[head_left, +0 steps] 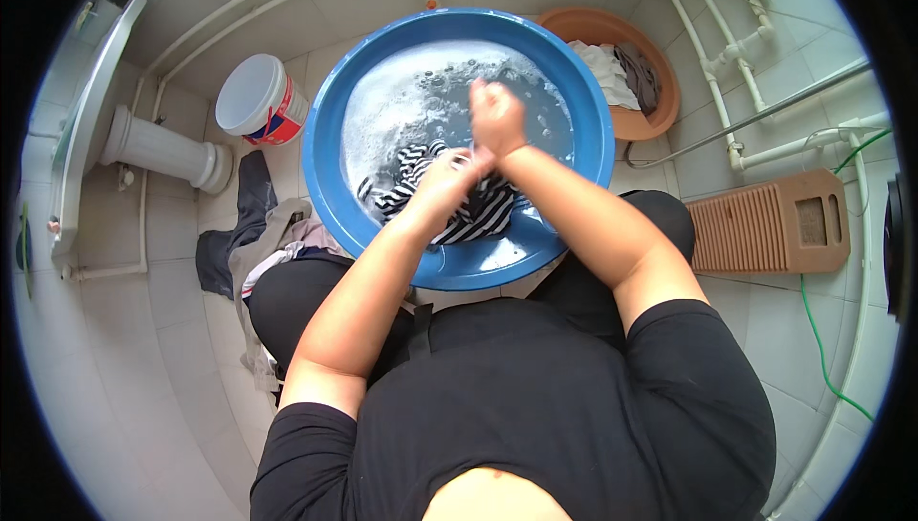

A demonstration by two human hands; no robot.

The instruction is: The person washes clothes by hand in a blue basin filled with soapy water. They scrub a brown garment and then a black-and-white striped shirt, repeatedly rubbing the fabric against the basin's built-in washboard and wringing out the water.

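Observation:
A wide blue basin (318, 169) of sudsy water stands before me, between my knees. Bunched at its near side is a wet black-and-white striped garment (485, 218). My left hand (448, 180) is closed on the cloth, its fingertips up by my right wrist. Farther out, over the water, my right hand (498, 116) is closed like a fist and slightly blurred. Whether anything is inside it is hidden. My right wrist passes close to the left fingers; whether they touch I cannot tell.
A brown washboard (765, 223) lies at my right, with a green hose (819, 337) beside it. Behind the blue basin sits an orange-brown basin (666, 100) with clothes. At left are a white bucket (256, 100), a sink pedestal (163, 150) and dark clothes (244, 225) on the floor.

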